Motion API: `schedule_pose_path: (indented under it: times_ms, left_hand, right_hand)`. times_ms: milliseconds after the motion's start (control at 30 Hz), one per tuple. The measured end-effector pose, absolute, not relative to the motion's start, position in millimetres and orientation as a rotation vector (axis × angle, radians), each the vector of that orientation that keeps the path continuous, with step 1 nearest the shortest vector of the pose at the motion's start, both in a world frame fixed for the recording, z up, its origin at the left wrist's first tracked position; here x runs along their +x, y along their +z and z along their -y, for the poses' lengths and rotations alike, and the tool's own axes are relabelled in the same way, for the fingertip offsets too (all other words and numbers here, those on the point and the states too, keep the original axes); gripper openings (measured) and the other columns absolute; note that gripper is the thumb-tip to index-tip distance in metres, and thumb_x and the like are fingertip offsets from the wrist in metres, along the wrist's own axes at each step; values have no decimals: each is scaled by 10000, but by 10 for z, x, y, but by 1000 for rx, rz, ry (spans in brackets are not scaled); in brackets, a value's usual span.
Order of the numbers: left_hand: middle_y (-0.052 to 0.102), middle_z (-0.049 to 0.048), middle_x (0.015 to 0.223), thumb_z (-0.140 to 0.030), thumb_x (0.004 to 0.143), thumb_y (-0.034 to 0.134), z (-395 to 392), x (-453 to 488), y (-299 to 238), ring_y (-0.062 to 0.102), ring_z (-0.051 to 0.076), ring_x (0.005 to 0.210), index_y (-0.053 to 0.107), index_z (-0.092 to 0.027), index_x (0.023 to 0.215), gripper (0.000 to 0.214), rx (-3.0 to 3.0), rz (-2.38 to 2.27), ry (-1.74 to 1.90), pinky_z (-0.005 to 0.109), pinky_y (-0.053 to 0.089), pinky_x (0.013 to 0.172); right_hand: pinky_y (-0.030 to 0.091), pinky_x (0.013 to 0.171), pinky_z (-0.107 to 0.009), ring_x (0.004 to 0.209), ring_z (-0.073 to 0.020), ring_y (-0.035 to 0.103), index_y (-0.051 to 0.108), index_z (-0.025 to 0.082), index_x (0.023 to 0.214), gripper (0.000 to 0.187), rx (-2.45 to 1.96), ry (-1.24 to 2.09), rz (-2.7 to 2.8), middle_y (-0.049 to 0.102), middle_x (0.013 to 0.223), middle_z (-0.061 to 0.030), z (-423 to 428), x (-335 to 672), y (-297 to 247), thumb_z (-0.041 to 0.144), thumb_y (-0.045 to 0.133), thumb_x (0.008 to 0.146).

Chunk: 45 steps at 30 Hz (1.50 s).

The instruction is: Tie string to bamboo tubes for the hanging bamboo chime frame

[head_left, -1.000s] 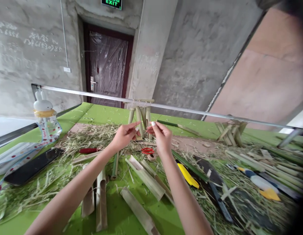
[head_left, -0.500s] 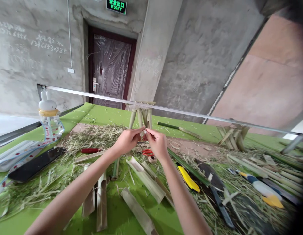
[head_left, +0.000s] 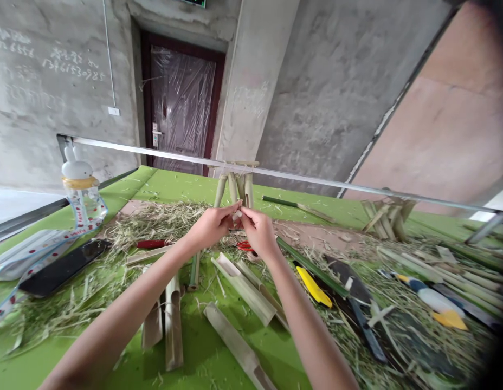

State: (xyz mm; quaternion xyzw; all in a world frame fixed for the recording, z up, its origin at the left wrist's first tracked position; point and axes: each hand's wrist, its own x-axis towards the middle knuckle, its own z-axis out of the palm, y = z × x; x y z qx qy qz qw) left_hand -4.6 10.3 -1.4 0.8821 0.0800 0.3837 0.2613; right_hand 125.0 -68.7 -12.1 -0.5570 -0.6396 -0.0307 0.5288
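Observation:
My left hand (head_left: 211,226) and my right hand (head_left: 257,231) meet in front of a small upright bamboo frame (head_left: 235,187) made of short stalks tied under a crossbar. Both hands pinch something small and pale between the fingertips at about the frame's foot; I cannot make out what it is. Red-handled scissors (head_left: 244,246) lie on the green table (head_left: 170,189) just under my right hand. Split bamboo halves (head_left: 243,290) lie nearer to me.
A rabbit-topped bottle (head_left: 81,196) and a black phone (head_left: 62,266) lie at left. A red-handled tool (head_left: 150,244), a yellow knife (head_left: 314,287), dark blades (head_left: 359,309) and a second bamboo frame (head_left: 385,219) are on the table. Shavings cover much of it. A metal rail (head_left: 316,181) crosses behind.
My hands, apart a second ago with fingertips raised, have come together and now pinch at the same spot. The view shifted slightly.

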Motion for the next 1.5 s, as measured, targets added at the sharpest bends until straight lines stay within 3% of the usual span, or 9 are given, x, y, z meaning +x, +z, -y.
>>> schedule_pose_path:
  times_ms: [200, 400, 633, 967, 1100, 1200, 1267, 1400, 1500]
  left_hand:
    - [636, 75, 759, -236, 797, 493, -132, -33, -14, 457, 57, 457, 634, -112, 1116, 370, 2199, -215, 1081, 174, 387, 430]
    - [511, -9, 487, -381, 767, 586, -113, -47, 56, 422, 60, 415, 712, -120, 886, 313, 1790, -236, 1063, 161, 353, 401]
    - [575, 15, 531, -388, 638, 717, -125, -57, 58, 470, 70, 470, 715, -121, 725, 280, 1589, -312, 1101, 182, 409, 464]
    - [595, 30, 543, -374, 737, 622, -159, -66, 5, 485, 96, 476, 666, -124, 626, 277, 1887, -387, 1323, 192, 351, 435]
    - [587, 26, 535, -346, 760, 595, -130, -86, 11, 477, 90, 465, 648, -124, 610, 273, 1962, -408, 1366, 190, 340, 433]
    - [573, 19, 515, -366, 734, 626, -119, -106, 61, 490, 90, 456, 640, -120, 617, 272, 1806, -419, 1381, 190, 361, 437]
    - [568, 13, 515, -367, 714, 650, -133, -129, 112, 494, 82, 459, 640, -119, 631, 262, 1629, -406, 1405, 188, 383, 456]
    - [541, -6, 512, -305, 697, 668, -214, -190, 197, 461, 52, 454, 626, -121, 612, 207, 1361, -348, 1416, 176, 383, 477]
    - [539, -3, 532, -269, 705, 661, -289, -225, 215, 448, 47, 463, 601, -125, 588, 195, 1312, -321, 1395, 175, 373, 476]
  right_hand:
    - [464, 534, -275, 570, -156, 590, 636, 179, 802, 237, -1318, -35, 1494, 607, 660, -30, 679, 1255, -129, 254, 421, 870]
    - [432, 505, -265, 531, -148, 564, 668, 166, 841, 238, -1343, -8, 1537, 605, 622, -27, 691, 1188, -123, 267, 454, 866]
    - [401, 504, -240, 514, -124, 521, 645, 150, 761, 238, -1386, -89, 1640, 589, 606, -20, 741, 1096, -81, 178, 428, 856]
    - [397, 528, -237, 540, -129, 528, 631, 146, 691, 260, -1458, -217, 1714, 591, 609, -36, 750, 1054, -69, 50, 410, 790]
    - [410, 505, -241, 522, -126, 532, 641, 145, 714, 261, -1451, -29, 1696, 583, 601, -33, 744, 1062, -94, 77, 409, 812]
    - [472, 542, -255, 592, -134, 583, 622, 165, 1029, 244, -1309, 201, 1599, 619, 705, -30, 751, 1088, -99, 189, 456, 853]
    - [514, 609, -272, 687, -139, 613, 562, 188, 1131, 299, -1207, 285, 1557, 632, 801, -38, 766, 1094, -82, 273, 507, 850]
    - [533, 765, -312, 837, -142, 614, 606, 202, 948, 182, -1141, 254, 1657, 628, 910, -44, 803, 1043, -40, 311, 598, 803]
    - [529, 787, -334, 874, -154, 604, 613, 204, 915, 126, -1130, 80, 1732, 619, 938, -51, 815, 972, -33, 268, 597, 808]
